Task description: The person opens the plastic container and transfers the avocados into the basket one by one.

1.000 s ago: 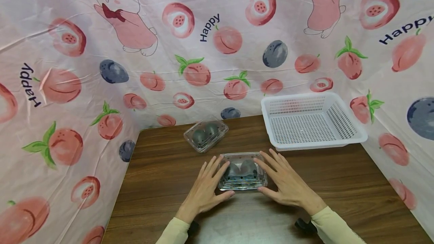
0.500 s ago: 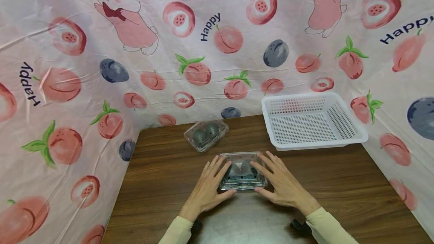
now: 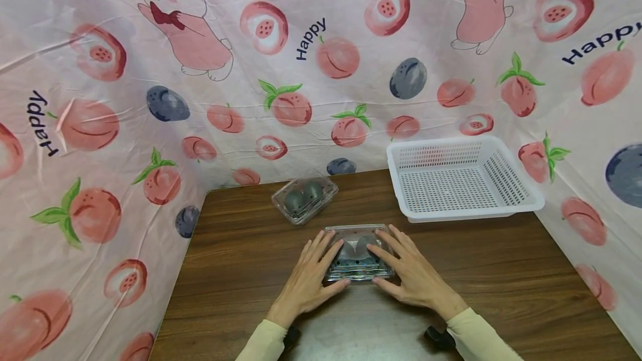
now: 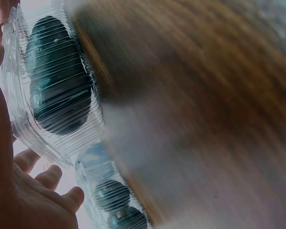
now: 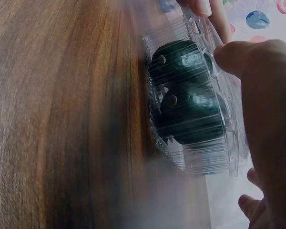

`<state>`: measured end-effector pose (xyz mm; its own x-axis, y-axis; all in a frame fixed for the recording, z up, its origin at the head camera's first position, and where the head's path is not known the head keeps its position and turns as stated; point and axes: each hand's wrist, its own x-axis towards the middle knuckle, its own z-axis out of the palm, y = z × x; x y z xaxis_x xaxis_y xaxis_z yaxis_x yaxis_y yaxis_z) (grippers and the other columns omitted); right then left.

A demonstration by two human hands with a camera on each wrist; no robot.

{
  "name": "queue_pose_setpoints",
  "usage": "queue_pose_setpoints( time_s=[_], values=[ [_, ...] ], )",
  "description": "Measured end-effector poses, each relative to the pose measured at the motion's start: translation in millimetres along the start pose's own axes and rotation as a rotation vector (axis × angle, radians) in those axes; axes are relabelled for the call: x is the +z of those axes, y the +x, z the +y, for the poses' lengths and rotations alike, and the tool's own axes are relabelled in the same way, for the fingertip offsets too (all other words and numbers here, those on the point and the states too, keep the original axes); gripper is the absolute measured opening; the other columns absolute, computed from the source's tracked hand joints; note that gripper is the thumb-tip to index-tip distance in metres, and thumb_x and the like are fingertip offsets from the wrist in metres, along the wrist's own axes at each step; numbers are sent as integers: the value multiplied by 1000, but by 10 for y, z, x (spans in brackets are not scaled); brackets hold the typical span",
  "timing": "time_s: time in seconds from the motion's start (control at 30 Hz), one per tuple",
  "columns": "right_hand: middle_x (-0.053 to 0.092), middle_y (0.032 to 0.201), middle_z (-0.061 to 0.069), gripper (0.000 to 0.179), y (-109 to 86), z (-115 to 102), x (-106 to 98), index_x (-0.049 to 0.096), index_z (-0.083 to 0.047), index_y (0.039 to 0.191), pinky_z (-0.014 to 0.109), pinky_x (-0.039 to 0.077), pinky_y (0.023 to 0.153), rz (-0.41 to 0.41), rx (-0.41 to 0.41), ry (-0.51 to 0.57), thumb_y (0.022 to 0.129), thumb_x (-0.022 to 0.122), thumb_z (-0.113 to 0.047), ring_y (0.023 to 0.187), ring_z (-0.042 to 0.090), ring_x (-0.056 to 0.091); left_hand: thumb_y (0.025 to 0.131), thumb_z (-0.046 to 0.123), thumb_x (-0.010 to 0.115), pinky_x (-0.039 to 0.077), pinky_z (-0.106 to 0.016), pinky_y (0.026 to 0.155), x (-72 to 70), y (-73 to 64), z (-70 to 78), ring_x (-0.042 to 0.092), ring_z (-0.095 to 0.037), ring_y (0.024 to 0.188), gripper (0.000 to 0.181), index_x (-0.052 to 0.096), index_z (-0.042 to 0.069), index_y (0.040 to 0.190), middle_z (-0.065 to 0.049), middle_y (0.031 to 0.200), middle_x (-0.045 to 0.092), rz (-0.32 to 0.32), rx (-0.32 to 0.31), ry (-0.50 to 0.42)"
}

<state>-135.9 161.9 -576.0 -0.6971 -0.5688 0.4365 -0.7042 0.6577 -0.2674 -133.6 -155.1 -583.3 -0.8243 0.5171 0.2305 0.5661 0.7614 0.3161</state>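
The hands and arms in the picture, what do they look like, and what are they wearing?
They're a person's. The left hand and right hand wear no gloves. The left sleeve and right sleeve are pale yellow and end near the wrists. A small black piece shows by each wrist; I can't tell what it is.

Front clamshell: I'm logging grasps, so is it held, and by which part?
No grip shows: the left hand and right hand spread over the ends of the clear clamshell, thumbs by its near rim.
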Motion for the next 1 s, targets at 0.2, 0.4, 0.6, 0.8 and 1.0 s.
queue_pose_setpoints(
  time_s=[0.2,0.4,0.6,0.8,1.0],
  values=[
    [49,176,21,72,7,2,35,65,-15,160,75,46,124,23,-27,7,106,73,-62,161,55,45,105,59,76,34,-70,136,14,1,8,30,-43,174,92,39,18,178,-14,188,31,33,17,7],
    [48,176,22,71,1,8,63,64,-15,161,73,50,121,22,-24,17,106,74,-59,161,53,46,106,56,76,35,-69,136,15,5,19,28,-42,175,90,40,15,177,-13,188,29,24,9,-4],
    [50,174,23,75,2,12,92,66,-14,159,73,54,117,44,-30,-8,95,91,-45,158,54,49,106,55,77,35,-69,136,16,10,21,28,-41,175,89,41,16,177,-13,188,29,20,1,-12],
    [50,174,23,80,1,10,100,66,-15,159,73,54,117,47,-28,-20,89,97,-38,158,54,49,105,56,77,35,-68,137,22,12,17,29,-41,175,89,41,16,176,-13,188,30,19,-2,-1],
    [51,173,23,80,8,-9,101,67,-14,157,72,55,116,54,-24,-24,87,97,-39,158,54,50,104,55,78,37,-69,135,23,7,10,31,-42,174,89,43,15,175,-13,187,32,27,7,5]
  ],
)
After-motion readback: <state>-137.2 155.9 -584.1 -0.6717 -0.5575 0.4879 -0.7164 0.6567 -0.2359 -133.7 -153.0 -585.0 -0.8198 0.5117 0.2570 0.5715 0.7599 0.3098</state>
